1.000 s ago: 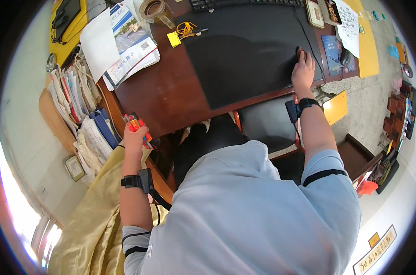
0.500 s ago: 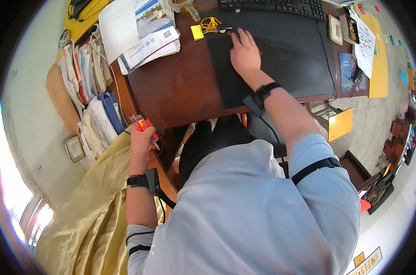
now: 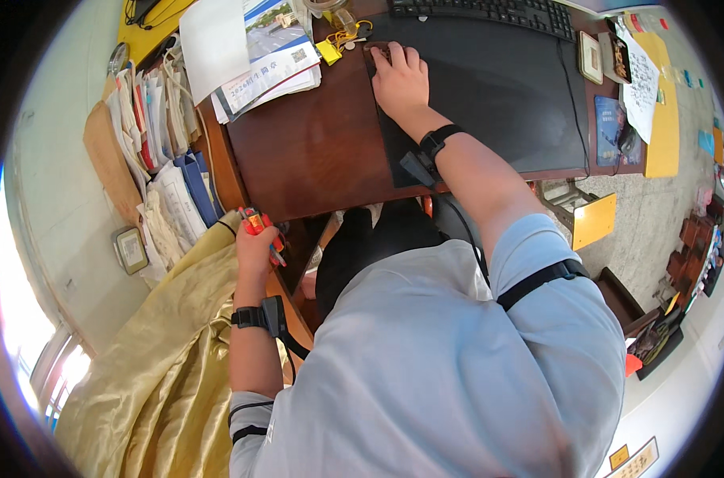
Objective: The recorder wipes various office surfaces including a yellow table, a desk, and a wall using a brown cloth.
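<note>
My left hand (image 3: 253, 247) grips a bunch of red and blue pen-like items (image 3: 273, 233) beside the desk's left front corner. My right hand (image 3: 402, 84) rests over the upper-left part of the black desk mat (image 3: 493, 107), fingers curled over a small dark object that is mostly hidden. Just beyond those fingertips lie a yellow tag (image 3: 328, 52) and yellow cord. To their left is a stack of papers (image 3: 226, 44) on the wooden desk (image 3: 298, 151). A black keyboard (image 3: 489, 14) runs along the far edge.
Files (image 3: 143, 115) stand upright at my left, above gold fabric (image 3: 139, 382). A mouse (image 3: 628, 139) sits on a blue pad (image 3: 607, 119) at the right, near loose sheets (image 3: 639, 95). A yellow-seated chair (image 3: 593, 221) stands right of the desk, my body below it.
My right hand has swept left across the mat, from its right side to beside the yellow tag. My left hand still holds the red items. The view has shifted slightly.
</note>
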The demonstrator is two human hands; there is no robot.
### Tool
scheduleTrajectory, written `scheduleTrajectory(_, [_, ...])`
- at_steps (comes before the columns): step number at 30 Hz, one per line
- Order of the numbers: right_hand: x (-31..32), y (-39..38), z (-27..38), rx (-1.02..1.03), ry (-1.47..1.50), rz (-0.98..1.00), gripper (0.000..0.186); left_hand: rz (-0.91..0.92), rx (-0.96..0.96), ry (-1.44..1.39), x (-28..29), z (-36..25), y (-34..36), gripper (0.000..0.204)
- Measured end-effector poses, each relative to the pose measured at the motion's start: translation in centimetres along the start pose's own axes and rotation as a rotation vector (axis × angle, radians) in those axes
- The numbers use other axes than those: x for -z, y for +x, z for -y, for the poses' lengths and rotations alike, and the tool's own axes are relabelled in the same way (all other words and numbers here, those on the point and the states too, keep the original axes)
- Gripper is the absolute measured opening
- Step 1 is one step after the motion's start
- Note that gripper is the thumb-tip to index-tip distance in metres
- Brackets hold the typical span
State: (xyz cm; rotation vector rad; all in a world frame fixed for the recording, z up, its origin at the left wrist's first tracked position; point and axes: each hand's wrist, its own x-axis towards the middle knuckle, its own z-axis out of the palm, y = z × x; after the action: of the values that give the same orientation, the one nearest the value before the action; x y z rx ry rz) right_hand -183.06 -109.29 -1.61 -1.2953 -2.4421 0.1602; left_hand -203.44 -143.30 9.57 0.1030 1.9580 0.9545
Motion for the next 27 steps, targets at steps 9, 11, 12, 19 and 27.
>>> scheduleTrajectory(9, [-0.6, 1.8, -1.2, 0.036, -0.074, 0.041, 0.049, -0.024, -0.081, 0.243, -1.1, -1.9, 1.1, 0.02])
scheduleTrajectory(11, [-0.8, 2.5, -1.5, 0.013, -0.075, 0.027, 0.048, -0.017, -0.093, 0.27, -1.3, -3.0, 0.9, 0.021])
scheduleTrajectory(12, [-0.9, 2.8, -1.6, -0.006, -0.078, 0.018, 0.048, -0.01, -0.101, 0.293, -1.4, -3.6, 0.8, 0.023])
scheduleTrajectory(19, [-0.9, 5.0, -3.7, -0.135, -0.131, 0.024, 0.048, -0.035, -0.071, 0.255, -1.8, -5.4, 0.1, 0.025])
scheduleTrajectory(27, [2.0, 1.8, -11.0, -0.247, -0.231, 0.029, 0.042, -0.047, -0.114, 0.239, -1.3, -4.5, 1.0, 0.019])
